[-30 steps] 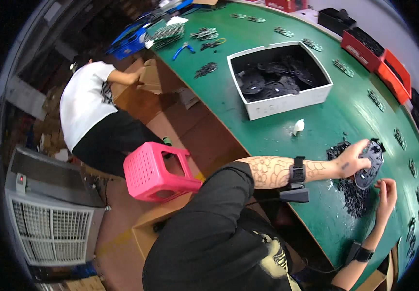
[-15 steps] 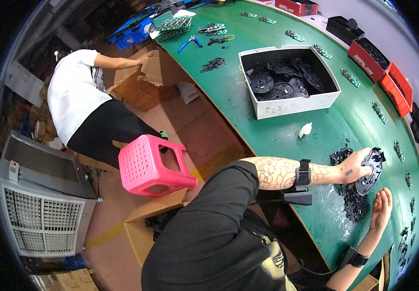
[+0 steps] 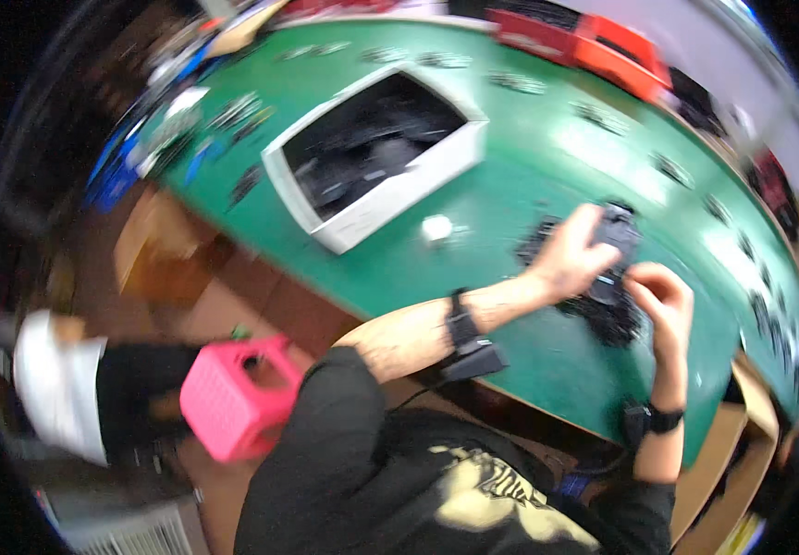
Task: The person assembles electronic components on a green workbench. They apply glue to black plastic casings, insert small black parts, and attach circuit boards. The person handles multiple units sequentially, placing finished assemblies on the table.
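Observation:
My left hand (image 3: 571,257) is closed on a round black plastic part (image 3: 620,229), holding it above the green table. My right hand (image 3: 663,301) is at the part's near right edge with thumb and fingers pinched together. Motion blur hides what, if anything, lies between those fingertips. Beneath the part spreads a pile of small black pieces (image 3: 614,326). To the left stands a small white bottle (image 3: 436,228). Farther left, a white box (image 3: 398,201) contains several black plastic parts.
Small green circuit boards (image 3: 601,117) line the table's far side, near an orange bin (image 3: 620,55). A pink stool (image 3: 228,398) stands on the floor to the left, near another person (image 3: 62,388). At the right edge is an open cardboard box (image 3: 719,453).
The view has swung to the right, so the table sits differently in it. My right hand has come up to the black part, its fingers now pinched. My left hand still holds the part.

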Demonstrator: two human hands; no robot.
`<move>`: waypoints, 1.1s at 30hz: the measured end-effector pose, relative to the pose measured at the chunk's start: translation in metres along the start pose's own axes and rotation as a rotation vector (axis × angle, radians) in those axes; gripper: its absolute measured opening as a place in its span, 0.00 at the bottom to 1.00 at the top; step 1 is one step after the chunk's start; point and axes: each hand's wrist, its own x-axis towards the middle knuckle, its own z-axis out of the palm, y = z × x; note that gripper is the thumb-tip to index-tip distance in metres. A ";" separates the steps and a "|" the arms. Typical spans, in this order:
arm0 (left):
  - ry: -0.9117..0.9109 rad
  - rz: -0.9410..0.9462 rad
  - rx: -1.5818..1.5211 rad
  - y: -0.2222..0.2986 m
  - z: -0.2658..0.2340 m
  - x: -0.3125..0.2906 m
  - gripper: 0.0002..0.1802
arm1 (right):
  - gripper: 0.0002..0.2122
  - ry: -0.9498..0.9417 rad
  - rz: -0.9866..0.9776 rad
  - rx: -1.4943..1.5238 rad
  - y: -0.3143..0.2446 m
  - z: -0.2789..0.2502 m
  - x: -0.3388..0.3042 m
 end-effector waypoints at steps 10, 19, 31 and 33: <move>-0.097 -0.121 -0.201 0.007 0.017 0.005 0.21 | 0.07 -0.037 -0.104 0.175 0.004 -0.012 -0.005; -0.063 0.011 -0.147 -0.001 0.019 0.002 0.21 | 0.06 0.010 -0.128 0.093 0.006 -0.006 -0.007; -0.076 -0.071 -0.097 0.008 0.020 -0.001 0.22 | 0.05 -0.008 -0.129 0.118 0.011 -0.010 -0.003; -0.084 -0.075 -0.097 0.007 0.019 0.000 0.23 | 0.05 0.003 -0.133 0.061 0.010 -0.009 -0.003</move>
